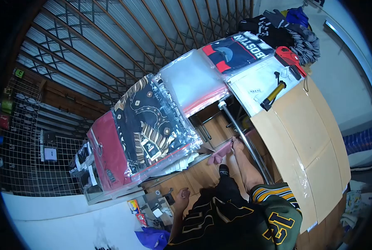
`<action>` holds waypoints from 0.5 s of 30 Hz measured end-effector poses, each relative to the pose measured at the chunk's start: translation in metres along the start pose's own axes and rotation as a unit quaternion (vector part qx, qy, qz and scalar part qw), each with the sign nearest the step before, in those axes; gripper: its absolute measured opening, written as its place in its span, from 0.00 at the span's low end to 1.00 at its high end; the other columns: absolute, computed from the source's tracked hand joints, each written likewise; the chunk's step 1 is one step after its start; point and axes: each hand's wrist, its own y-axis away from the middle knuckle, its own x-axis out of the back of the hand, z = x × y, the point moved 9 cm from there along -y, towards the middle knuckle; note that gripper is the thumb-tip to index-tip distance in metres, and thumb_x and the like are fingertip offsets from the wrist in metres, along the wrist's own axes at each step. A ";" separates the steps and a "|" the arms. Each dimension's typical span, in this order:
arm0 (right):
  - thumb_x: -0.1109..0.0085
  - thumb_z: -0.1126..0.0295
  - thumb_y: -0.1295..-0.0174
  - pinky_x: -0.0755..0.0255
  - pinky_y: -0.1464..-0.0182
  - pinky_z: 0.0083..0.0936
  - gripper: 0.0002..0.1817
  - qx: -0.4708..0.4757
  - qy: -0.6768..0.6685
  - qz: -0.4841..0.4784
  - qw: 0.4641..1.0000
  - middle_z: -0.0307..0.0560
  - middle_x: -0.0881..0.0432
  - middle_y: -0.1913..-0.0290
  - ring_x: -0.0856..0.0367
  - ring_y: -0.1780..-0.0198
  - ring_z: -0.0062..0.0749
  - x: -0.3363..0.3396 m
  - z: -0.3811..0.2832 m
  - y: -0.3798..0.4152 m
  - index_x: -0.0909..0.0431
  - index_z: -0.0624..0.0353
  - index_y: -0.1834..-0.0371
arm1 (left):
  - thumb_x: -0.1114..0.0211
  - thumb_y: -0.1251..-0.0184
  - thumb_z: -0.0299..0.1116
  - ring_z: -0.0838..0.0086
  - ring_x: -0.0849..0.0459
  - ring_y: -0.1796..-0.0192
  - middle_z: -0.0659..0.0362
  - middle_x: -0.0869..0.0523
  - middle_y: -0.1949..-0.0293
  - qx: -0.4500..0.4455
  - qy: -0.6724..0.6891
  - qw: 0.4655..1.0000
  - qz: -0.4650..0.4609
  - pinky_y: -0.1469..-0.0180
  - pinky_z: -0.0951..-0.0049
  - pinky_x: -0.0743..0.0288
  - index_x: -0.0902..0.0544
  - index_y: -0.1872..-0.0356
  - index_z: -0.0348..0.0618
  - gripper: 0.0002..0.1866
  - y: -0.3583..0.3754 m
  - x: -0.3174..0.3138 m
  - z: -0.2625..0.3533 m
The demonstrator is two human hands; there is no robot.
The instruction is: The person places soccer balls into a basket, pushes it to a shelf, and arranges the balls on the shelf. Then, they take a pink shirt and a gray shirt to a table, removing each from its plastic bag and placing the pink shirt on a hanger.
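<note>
My right hand (237,145) reaches down between the tables, its fingers closed on a pinkish-mauve cloth (220,153). The cloth hangs over the wood-look floor, close to a metal table leg (244,139). My left hand (182,197) hangs low by my body, fingers curled in, with nothing visible in it. It is nearest to a small stand of odds and ends (157,208). Ahead lies a black patterned garment in clear plastic (152,118), beside a red bagged garment (107,152) and a stack of clear plastic bags (194,81).
A large cardboard sheet (307,146) covers the table at right. Behind it are a red tape dispenser (289,58), a yellow-black tool (274,95) and a bagged navy shirt (236,52). Dark clothes (286,35) are piled at back right. A wire grid (19,154) stands left.
</note>
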 end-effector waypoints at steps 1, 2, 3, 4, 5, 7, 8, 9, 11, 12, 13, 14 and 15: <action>0.31 0.55 0.33 0.29 0.75 0.22 0.16 -0.016 -0.010 -0.017 1.000 0.38 0.17 0.73 0.23 0.78 0.23 -0.009 -0.004 -0.010 0.15 0.58 0.65 | 0.34 0.28 0.31 0.72 0.13 0.58 0.53 0.11 0.60 0.005 -0.004 1.000 0.006 0.53 0.73 0.20 0.17 0.47 0.33 0.14 -0.001 0.000 -0.012; 0.31 0.55 0.33 0.29 0.75 0.22 0.16 -0.021 -0.013 -0.024 0.999 0.38 0.16 0.73 0.23 0.78 0.22 -0.015 -0.010 -0.014 0.15 0.58 0.65 | 0.34 0.27 0.32 0.71 0.12 0.57 0.53 0.11 0.59 0.011 -0.008 1.000 0.011 0.53 0.71 0.19 0.17 0.47 0.34 0.14 -0.002 0.000 -0.025; 0.31 0.55 0.33 0.29 0.75 0.21 0.16 -0.013 -0.026 -0.024 0.999 0.37 0.16 0.73 0.23 0.77 0.22 -0.022 -0.018 -0.016 0.15 0.58 0.65 | 0.34 0.27 0.33 0.69 0.12 0.57 0.52 0.10 0.58 0.016 -0.012 1.000 0.016 0.53 0.70 0.19 0.16 0.47 0.34 0.15 -0.003 0.001 -0.028; 0.31 0.56 0.33 0.29 0.75 0.21 0.15 -0.002 -0.037 -0.021 0.999 0.37 0.16 0.73 0.23 0.77 0.22 -0.028 -0.026 -0.017 0.15 0.58 0.65 | 0.34 0.27 0.34 0.68 0.11 0.56 0.51 0.10 0.57 0.026 -0.019 0.999 0.025 0.52 0.69 0.18 0.16 0.47 0.35 0.15 -0.002 0.001 -0.031; 0.31 0.56 0.33 0.29 0.75 0.21 0.15 0.010 -0.045 -0.021 0.999 0.37 0.16 0.72 0.23 0.77 0.21 -0.036 -0.034 -0.017 0.15 0.58 0.66 | 0.34 0.27 0.35 0.66 0.11 0.55 0.50 0.10 0.57 0.035 -0.025 0.998 0.034 0.52 0.68 0.18 0.16 0.46 0.35 0.15 -0.001 0.003 -0.029; 0.31 0.56 0.33 0.29 0.74 0.20 0.15 0.033 -0.062 -0.026 0.997 0.37 0.16 0.72 0.22 0.76 0.21 -0.054 -0.050 -0.017 0.15 0.58 0.66 | 0.34 0.27 0.36 0.64 0.11 0.54 0.49 0.10 0.55 0.054 -0.029 0.997 0.040 0.51 0.66 0.17 0.16 0.46 0.36 0.16 -0.001 0.003 -0.023; 0.31 0.56 0.33 0.29 0.74 0.19 0.15 0.045 -0.073 -0.031 0.996 0.37 0.16 0.72 0.22 0.75 0.21 -0.063 -0.057 -0.016 0.15 0.58 0.66 | 0.34 0.27 0.36 0.63 0.11 0.53 0.49 0.10 0.55 0.064 -0.026 0.997 0.037 0.50 0.65 0.17 0.16 0.46 0.37 0.15 -0.002 0.001 -0.022; 0.31 0.57 0.33 0.29 0.74 0.19 0.14 0.056 -0.083 -0.041 0.994 0.37 0.16 0.72 0.22 0.75 0.20 -0.073 -0.061 -0.016 0.15 0.58 0.66 | 0.34 0.27 0.36 0.62 0.10 0.52 0.49 0.10 0.54 0.073 -0.023 0.997 0.033 0.50 0.65 0.17 0.16 0.46 0.37 0.15 -0.003 0.000 -0.022; 0.31 0.58 0.33 0.29 0.73 0.18 0.13 0.074 -0.106 -0.066 0.989 0.37 0.15 0.70 0.21 0.73 0.19 -0.091 -0.070 -0.015 0.14 0.57 0.65 | 0.35 0.26 0.36 0.61 0.10 0.52 0.48 0.10 0.53 0.071 -0.032 0.997 0.030 0.50 0.64 0.17 0.16 0.45 0.38 0.15 -0.007 -0.004 -0.021; 0.31 0.59 0.32 0.29 0.72 0.17 0.12 0.082 -0.118 -0.081 0.986 0.37 0.15 0.69 0.21 0.72 0.19 -0.099 -0.075 -0.014 0.14 0.57 0.65 | 0.35 0.26 0.36 0.61 0.10 0.52 0.48 0.10 0.53 0.069 -0.036 0.997 0.028 0.50 0.64 0.17 0.16 0.45 0.38 0.15 -0.009 -0.006 -0.019; 0.31 0.60 0.32 0.29 0.72 0.15 0.11 0.091 -0.131 -0.095 0.983 0.37 0.15 0.68 0.20 0.70 0.18 -0.107 -0.081 -0.012 0.14 0.57 0.64 | 0.35 0.26 0.36 0.61 0.10 0.51 0.48 0.10 0.53 0.072 -0.038 0.996 0.025 0.49 0.64 0.17 0.16 0.45 0.38 0.15 -0.011 -0.006 -0.018; 0.31 0.63 0.32 0.26 0.70 0.14 0.09 0.092 -0.110 -0.091 0.985 0.37 0.13 0.65 0.19 0.68 0.17 -0.111 -0.083 -0.010 0.14 0.57 0.60 | 0.35 0.26 0.35 0.60 0.10 0.51 0.48 0.11 0.53 0.075 -0.039 0.996 0.023 0.49 0.64 0.17 0.16 0.45 0.38 0.15 -0.011 -0.007 -0.017; 0.30 0.65 0.33 0.24 0.68 0.16 0.08 0.082 -0.120 -0.096 0.985 0.34 0.16 0.66 0.19 0.67 0.17 -0.114 -0.085 -0.007 0.16 0.55 0.58 | 0.36 0.26 0.35 0.60 0.11 0.51 0.48 0.11 0.52 0.078 -0.040 0.996 0.022 0.49 0.64 0.17 0.16 0.45 0.38 0.15 -0.012 -0.008 -0.018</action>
